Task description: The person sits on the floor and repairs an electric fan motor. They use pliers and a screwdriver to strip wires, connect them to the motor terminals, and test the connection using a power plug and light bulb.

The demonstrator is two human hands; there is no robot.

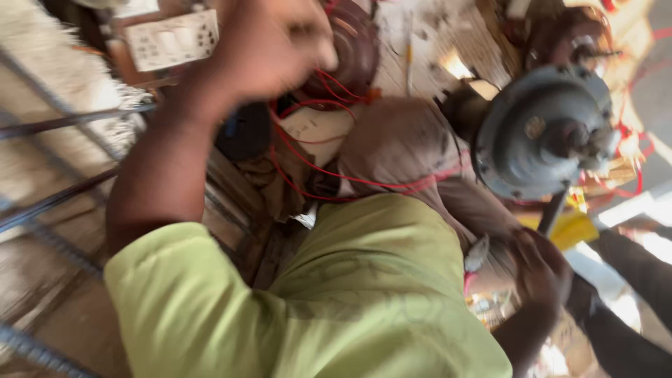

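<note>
Wires [329,171], red and loose, lie between a motor [542,133] at far right and the raised left hand [269,45], too blurred to tell its fingers. Right hand [542,269] grips a small tool [477,255]; it may snag them.

— Where are the hands relative to the grey round motor housing [542,133]?

— The left hand [269,45] is raised well to the left of it, blurred, fingers curled, just above a tangle of red wires [329,150]; whether it grips anything, I can't tell. The right hand [542,273] sits just below the housing, by a dark rod [553,210] running down from it, over something yellow [570,227].

— What else lies near the housing?

— A white switch plate [175,38] far to its left, and the green sleeve [350,301] below-left.
</note>
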